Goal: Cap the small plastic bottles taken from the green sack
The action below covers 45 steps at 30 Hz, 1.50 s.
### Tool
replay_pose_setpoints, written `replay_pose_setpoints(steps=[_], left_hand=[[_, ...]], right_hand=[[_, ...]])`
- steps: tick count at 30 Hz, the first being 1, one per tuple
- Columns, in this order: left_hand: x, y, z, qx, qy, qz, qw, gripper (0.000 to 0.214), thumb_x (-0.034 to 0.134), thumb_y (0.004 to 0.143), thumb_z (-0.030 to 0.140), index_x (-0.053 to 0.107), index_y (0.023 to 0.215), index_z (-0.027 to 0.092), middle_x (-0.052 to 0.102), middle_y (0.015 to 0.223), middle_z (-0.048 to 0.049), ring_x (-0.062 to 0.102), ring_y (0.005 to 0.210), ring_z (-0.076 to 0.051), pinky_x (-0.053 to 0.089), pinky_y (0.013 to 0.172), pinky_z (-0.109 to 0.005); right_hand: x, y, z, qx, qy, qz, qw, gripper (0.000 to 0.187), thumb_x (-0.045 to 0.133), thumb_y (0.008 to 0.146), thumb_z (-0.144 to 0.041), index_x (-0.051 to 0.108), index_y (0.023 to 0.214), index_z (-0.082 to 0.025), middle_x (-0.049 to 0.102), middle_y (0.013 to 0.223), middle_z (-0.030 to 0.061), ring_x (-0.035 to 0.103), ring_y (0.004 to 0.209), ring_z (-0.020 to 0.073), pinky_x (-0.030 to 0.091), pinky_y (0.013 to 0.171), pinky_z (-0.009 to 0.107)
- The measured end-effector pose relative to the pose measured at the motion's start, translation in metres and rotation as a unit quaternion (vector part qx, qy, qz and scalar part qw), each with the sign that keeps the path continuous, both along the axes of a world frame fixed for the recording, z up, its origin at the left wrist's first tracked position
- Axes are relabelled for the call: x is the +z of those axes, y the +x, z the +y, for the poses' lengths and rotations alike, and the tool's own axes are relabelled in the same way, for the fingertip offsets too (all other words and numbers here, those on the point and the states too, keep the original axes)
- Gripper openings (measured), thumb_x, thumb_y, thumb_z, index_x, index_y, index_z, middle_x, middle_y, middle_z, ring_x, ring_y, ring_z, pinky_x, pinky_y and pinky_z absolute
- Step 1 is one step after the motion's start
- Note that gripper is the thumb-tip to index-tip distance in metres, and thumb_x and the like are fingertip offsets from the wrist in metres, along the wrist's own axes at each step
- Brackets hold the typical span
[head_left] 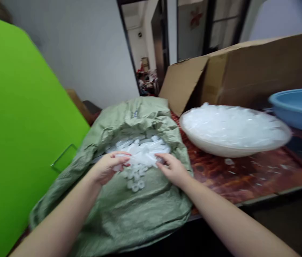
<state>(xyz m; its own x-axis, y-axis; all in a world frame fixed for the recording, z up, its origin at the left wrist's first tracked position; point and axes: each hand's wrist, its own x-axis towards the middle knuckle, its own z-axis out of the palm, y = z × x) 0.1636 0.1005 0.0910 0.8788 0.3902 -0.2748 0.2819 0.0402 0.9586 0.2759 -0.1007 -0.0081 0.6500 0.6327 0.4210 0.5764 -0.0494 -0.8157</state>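
A green woven sack [145, 210] lies with its mouth open in front of me, full of translucent white plastic tubes [140, 146]. Smaller white plastic rings [135, 186] have spilled onto the sack's near flap. At the left of the pile, my left hand [108, 167] has its fingers closed around a translucent white tube [118, 165]. On the right side, my right hand [172, 170] pinches the end of a white tube [152, 159] between thumb and fingers. Blur hides how many tubes each hand holds.
A large bowl [233, 151] heaped with white plastic pieces stands on the red-brown table [212, 182], right of the sack. Behind it are a cardboard box [263, 75] and a blue basin [301, 117]. A bright green panel [19, 125] rises on the left.
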Motion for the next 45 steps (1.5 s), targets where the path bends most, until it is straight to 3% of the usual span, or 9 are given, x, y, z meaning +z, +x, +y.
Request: replay_pose_setpoints(steps=[3, 8, 16, 21, 24, 30, 36, 41, 45], left_hand=[[-0.022, -0.056, -0.031, -0.016, -0.088, -0.034, 0.995, 0.038, 0.082, 0.049, 0.030, 0.068, 0.080, 0.013, 0.065, 0.063, -0.0044, 0.051, 0.047, -0.008, 0.035, 0.046, -0.017], [-0.058, -0.115, -0.077, -0.026, -0.159, -0.107, 0.981, 0.031, 0.083, 0.050, 0.029, 0.070, 0.076, 0.017, 0.064, 0.065, -0.0022, 0.052, 0.052, -0.008, 0.038, 0.050, -0.018], [-0.065, -0.134, -0.114, -0.090, 0.098, -0.161, 0.978, 0.023, 0.077, 0.060, 0.023, 0.072, 0.082, 0.022, 0.057, 0.107, -0.0077, 0.054, 0.102, -0.022, 0.043, 0.090, -0.032], [-0.069, -0.139, -0.119, -0.114, 0.169, -0.177, 0.963, 0.024, 0.073, 0.064, 0.024, 0.072, 0.088, 0.022, 0.052, 0.104, -0.0079, 0.056, 0.093, -0.017, 0.046, 0.085, -0.029], [-0.070, -0.137, -0.114, -0.134, 0.180, -0.187, 0.957, 0.023, 0.073, 0.064, 0.023, 0.072, 0.086, 0.019, 0.053, 0.102, -0.0088, 0.056, 0.092, -0.017, 0.046, 0.084, -0.030], [-0.069, -0.132, -0.099, -0.207, -0.101, -0.071, 0.971, 0.022, 0.078, 0.059, 0.025, 0.071, 0.076, 0.012, 0.061, 0.073, -0.0045, 0.052, 0.060, -0.007, 0.043, 0.057, -0.018], [-0.089, -0.139, -0.115, -0.136, -0.428, -0.064, 0.891, 0.023, 0.081, 0.054, 0.028, 0.068, 0.068, 0.014, 0.059, 0.058, -0.0025, 0.050, 0.040, -0.008, 0.034, 0.034, -0.015], [-0.110, -0.153, -0.124, -0.153, -0.516, -0.024, 0.842, 0.020, 0.079, 0.057, 0.027, 0.069, 0.069, 0.015, 0.061, 0.058, -0.0044, 0.049, 0.037, -0.008, 0.035, 0.032, -0.014], [-0.125, -0.161, -0.124, -0.151, -0.495, 0.033, 0.855, 0.024, 0.082, 0.052, 0.027, 0.068, 0.066, 0.013, 0.057, 0.050, -0.0022, 0.048, 0.034, -0.008, 0.033, 0.030, -0.015]], right_hand=[[0.006, -0.010, -0.004, -0.004, 0.037, 0.079, 0.996, 0.038, 0.052, 0.083, -0.035, 0.054, 0.116, -0.017, 0.061, 0.108, 0.0097, 0.058, 0.091, 0.0187, 0.047, 0.080, 0.034], [0.038, -0.055, -0.015, 0.136, 0.064, 0.223, 0.963, 0.032, 0.056, 0.081, -0.040, 0.052, 0.106, -0.020, 0.062, 0.106, 0.0072, 0.062, 0.087, 0.0162, 0.050, 0.079, 0.032], [0.029, -0.119, -0.042, 0.166, 0.090, 0.328, 0.926, 0.023, 0.055, 0.084, -0.037, 0.050, 0.104, -0.026, 0.058, 0.121, 0.0058, 0.063, 0.091, 0.0149, 0.052, 0.080, 0.031], [0.017, -0.114, -0.060, 0.114, 0.061, 0.304, 0.944, 0.025, 0.065, 0.077, -0.035, 0.061, 0.098, -0.023, 0.064, 0.088, 0.0036, 0.061, 0.080, 0.0147, 0.052, 0.072, 0.027], [0.019, -0.102, -0.070, 0.156, 0.010, 0.289, 0.944, 0.025, 0.065, 0.077, -0.031, 0.064, 0.100, -0.021, 0.062, 0.088, 0.0047, 0.060, 0.080, 0.0143, 0.051, 0.071, 0.025], [0.026, -0.083, -0.077, 0.300, -0.009, 0.262, 0.917, 0.025, 0.066, 0.077, -0.017, 0.068, 0.101, -0.024, 0.064, 0.102, 0.0048, 0.060, 0.093, 0.0150, 0.050, 0.078, 0.026], [0.016, -0.092, -0.078, 0.347, 0.067, 0.291, 0.889, 0.035, 0.063, 0.077, -0.006, 0.066, 0.101, -0.030, 0.064, 0.104, 0.0016, 0.059, 0.098, 0.0117, 0.049, 0.081, 0.023], [0.015, -0.108, -0.099, 0.318, -0.019, 0.192, 0.928, 0.027, 0.063, 0.077, -0.009, 0.067, 0.098, -0.025, 0.062, 0.103, 0.0044, 0.060, 0.094, 0.0125, 0.049, 0.080, 0.023], [0.002, -0.130, -0.110, 0.237, -0.160, 0.194, 0.938, 0.021, 0.065, 0.077, -0.030, 0.066, 0.094, -0.018, 0.064, 0.084, 0.0044, 0.060, 0.074, 0.0125, 0.048, 0.066, 0.021]])
